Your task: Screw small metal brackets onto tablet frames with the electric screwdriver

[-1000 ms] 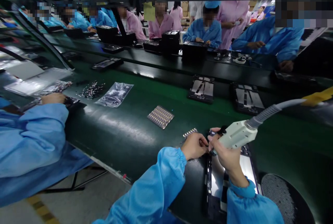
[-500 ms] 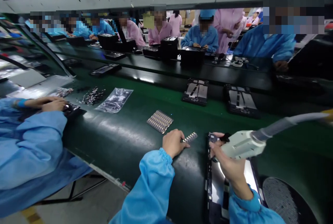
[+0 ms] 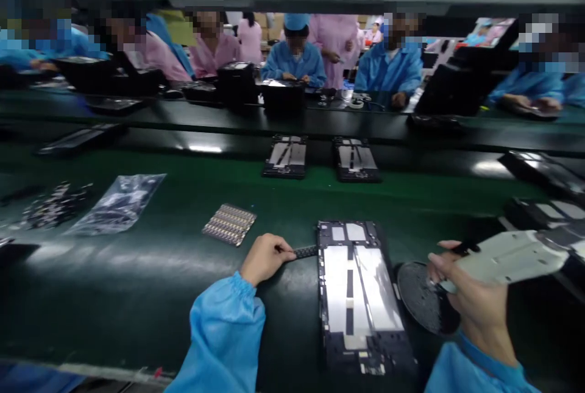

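Observation:
My left hand (image 3: 264, 259) pinches one end of a narrow dark strip (image 3: 305, 252) of small parts. The strip's far end reaches the left edge of an opened tablet (image 3: 336, 289), which lies flat with its inside showing. Fingers of my right hand (image 3: 484, 304) are wrapped round a pale electric screwdriver (image 3: 507, 259) with a thick grey cable. Its front end is over a round black dish (image 3: 451, 322) of tiny grey pieces, right of the tablet; the tip is hard to make out.
A sheet of small parts (image 3: 229, 224) lies left of my left hand. Farther left are a clear plastic bag (image 3: 121, 204) and a heap of small dark parts (image 3: 57, 205). Two opened tablets (image 3: 287, 156) sit behind, more at right (image 3: 543, 210). Co-workers sit across the bench.
My view has turned right. My right hand has moved the screwdriver off the tablet to the dish. The strip in my left hand now shows a dark face and meets the tablet's edge.

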A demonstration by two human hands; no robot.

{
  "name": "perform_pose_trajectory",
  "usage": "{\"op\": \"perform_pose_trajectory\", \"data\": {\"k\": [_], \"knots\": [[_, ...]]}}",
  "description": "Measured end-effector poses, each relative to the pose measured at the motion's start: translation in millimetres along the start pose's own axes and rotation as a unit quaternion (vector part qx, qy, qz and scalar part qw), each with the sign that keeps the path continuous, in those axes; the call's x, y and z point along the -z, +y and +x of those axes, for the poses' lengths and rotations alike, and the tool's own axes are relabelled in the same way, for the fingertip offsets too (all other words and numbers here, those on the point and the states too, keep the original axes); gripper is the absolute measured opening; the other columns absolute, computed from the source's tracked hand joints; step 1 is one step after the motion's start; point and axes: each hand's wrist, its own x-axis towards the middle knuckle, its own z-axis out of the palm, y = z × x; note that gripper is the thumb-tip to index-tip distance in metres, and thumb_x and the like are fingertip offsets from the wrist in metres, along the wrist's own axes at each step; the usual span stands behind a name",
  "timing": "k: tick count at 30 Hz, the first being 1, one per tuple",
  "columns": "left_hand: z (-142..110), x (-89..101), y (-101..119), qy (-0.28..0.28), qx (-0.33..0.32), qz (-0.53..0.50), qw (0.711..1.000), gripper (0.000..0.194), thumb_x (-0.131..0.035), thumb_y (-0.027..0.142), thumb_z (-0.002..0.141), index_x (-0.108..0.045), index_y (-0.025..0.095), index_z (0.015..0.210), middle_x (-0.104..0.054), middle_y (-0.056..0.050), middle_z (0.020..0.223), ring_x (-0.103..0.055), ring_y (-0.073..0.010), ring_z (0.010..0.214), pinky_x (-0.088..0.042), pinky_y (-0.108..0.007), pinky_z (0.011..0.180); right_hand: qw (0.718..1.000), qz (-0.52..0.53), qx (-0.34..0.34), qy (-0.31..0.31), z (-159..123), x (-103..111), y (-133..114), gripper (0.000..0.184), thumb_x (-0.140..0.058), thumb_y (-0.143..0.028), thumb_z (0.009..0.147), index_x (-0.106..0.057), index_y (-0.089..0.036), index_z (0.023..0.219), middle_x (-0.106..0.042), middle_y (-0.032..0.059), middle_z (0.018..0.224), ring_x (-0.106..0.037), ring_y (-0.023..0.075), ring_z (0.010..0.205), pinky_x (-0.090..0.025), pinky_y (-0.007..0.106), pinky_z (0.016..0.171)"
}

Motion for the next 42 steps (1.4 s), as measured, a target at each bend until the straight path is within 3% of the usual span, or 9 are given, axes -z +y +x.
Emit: {"op": "perform_pose_trajectory", "data": {"k": [5, 8, 10, 13, 15, 20, 26, 34, 42], "knots": [[0, 1.7, 3, 0.035, -0.019, 0.104, 0.994, 0.010, -0.067, 0.027, 0.070, -0.071, 0.021, 0.064, -0.070, -0.002, 0.067, -0.062, -0.0180, 0.065, -0.042, -0.026, 0.060, 0.998, 0.053, -0.004, 0.029, -10, 0, 20, 0.033, -0.083, -0.024, 0.066, -0.056, -0.019, 0.083, -0.055, -0.0052, 0.046, -0.052, 0.0151, 0.039, -0.044, 0.030, 0.048], [-1, 8.0, -2, 0.040, -0.070, 0.003, 0.997, 0.019, -0.068, 0.036, 0.069, -0.069, 0.019, 0.060, -0.071, -0.005, 0.074, -0.063, -0.0168, 0.064, -0.047, -0.026, 0.058, 0.999, 0.041, -0.002, 0.031, -12, -6, 26, 0.030, -0.081, -0.024, 0.071, -0.059, -0.018, 0.090, -0.057, -0.0050, 0.048, -0.053, 0.0155, 0.041, -0.046, 0.031, 0.050], [-1, 11.3, -5, 0.089, -0.091, -0.095, 0.987, 0.023, -0.069, 0.039, 0.067, -0.067, 0.017, 0.061, -0.072, -0.008, 0.085, -0.066, -0.0176, 0.070, -0.052, -0.026, 0.060, 0.999, 0.032, -0.001, 0.022, -13, -9, 26, 0.030, -0.079, -0.024, 0.072, -0.061, -0.017, 0.095, -0.058, -0.0049, 0.049, -0.054, 0.0160, 0.043, -0.047, 0.033, 0.053], [-4, 7.9, -2, 0.135, -0.078, -0.191, 0.969, 0.023, -0.073, 0.038, 0.068, -0.067, 0.016, 0.070, -0.071, -0.005, 0.073, -0.068, -0.0173, 0.067, -0.056, -0.027, 0.063, 1.000, 0.029, 0.006, 0.002, -13, -15, 21, 0.027, -0.077, -0.025, 0.072, -0.062, -0.017, 0.094, -0.057, -0.0054, 0.047, -0.052, 0.0161, 0.041, -0.047, 0.034, 0.051], [-5, 0.0, 3, 0.118, -0.088, -0.209, 0.967, 0.023, -0.072, 0.036, 0.072, -0.069, 0.015, 0.079, -0.068, -0.002, 0.063, -0.066, -0.0151, 0.060, -0.056, -0.026, 0.061, 1.000, 0.027, 0.010, -0.013, -13, -17, 18, 0.024, -0.076, -0.025, 0.073, -0.062, -0.018, 0.091, -0.056, -0.0055, 0.045, -0.051, 0.0161, 0.039, -0.047, 0.034, 0.050], [-4, -21.8, 11, 0.085, -0.172, -0.222, 0.956, 0.024, -0.067, 0.034, 0.077, -0.075, 0.016, 0.091, -0.066, -0.001, 0.072, -0.063, -0.0110, 0.056, -0.055, -0.023, 0.054, 1.000, 0.011, 0.002, -0.020, -16, -21, 23, 0.023, -0.075, -0.026, 0.072, -0.061, -0.018, 0.088, -0.056, -0.0051, 0.045, -0.053, 0.0157, 0.041, -0.049, 0.036, 0.058], [-3, -26.8, 8, 0.103, -0.107, -0.242, 0.959, 0.022, -0.076, 0.031, 0.068, -0.074, 0.015, 0.083, -0.070, -0.002, 0.064, -0.067, -0.0145, 0.056, -0.057, -0.023, 0.058, 0.999, 0.043, -0.024, -0.021, -19, -22, 29, 0.027, -0.076, -0.026, 0.071, -0.058, -0.018, 0.090, -0.057, -0.0056, 0.047, -0.051, 0.0144, 0.038, -0.044, 0.029, 0.046], [0, -39.9, 6, 0.143, -0.143, -0.189, 0.961, 0.019, -0.070, 0.036, 0.069, -0.076, 0.018, 0.071, -0.076, -0.011, 0.096, -0.073, -0.0236, 0.088, -0.060, -0.031, 0.076, 0.999, 0.027, -0.013, -0.032, -18, -26, 22, 0.030, -0.074, -0.025, 0.072, -0.059, -0.017, 0.096, -0.056, -0.0062, 0.046, -0.051, 0.0145, 0.038, -0.043, 0.029, 0.045], [11, -23.6, -7, 0.252, -0.046, -0.049, 0.966, 0.020, -0.060, 0.036, 0.065, -0.072, 0.020, 0.066, -0.072, -0.002, 0.062, -0.069, -0.0193, 0.057, -0.058, -0.030, 0.062, 0.995, 0.097, 0.032, -0.016, -8, -34, -30, 0.035, -0.073, -0.021, 0.077, -0.057, -0.017, 0.108, -0.056, -0.0070, 0.050, -0.052, 0.0139, 0.041, -0.044, 0.028, 0.045]]}}
